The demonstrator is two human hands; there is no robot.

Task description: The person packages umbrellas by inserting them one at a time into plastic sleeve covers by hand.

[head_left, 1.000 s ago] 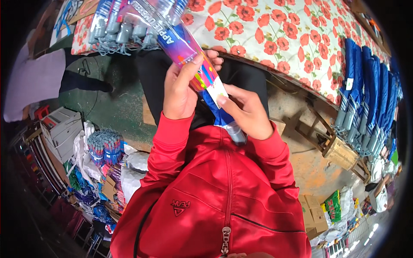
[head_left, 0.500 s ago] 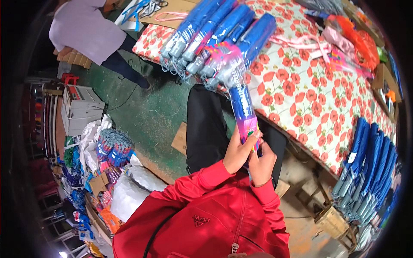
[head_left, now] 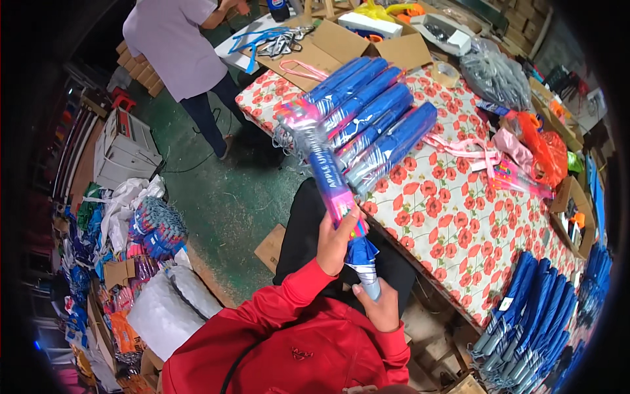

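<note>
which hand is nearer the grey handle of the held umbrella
Right. The right hand is at the grey handle, thumb against it; the left hand is farther up, on the printed sleeve.

Folded blue umbrella (head_left: 362, 252), aslant, grey handle (head_left: 371, 287) in the right hand (head_left: 382, 307), upper part inside a pink-ended plastic sleeve (head_left: 326, 172)

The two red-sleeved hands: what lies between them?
In the head view, a folded blue umbrella spans them: the left hand grips its printed plastic wrapper, the right hand touches its grey handle.
</note>
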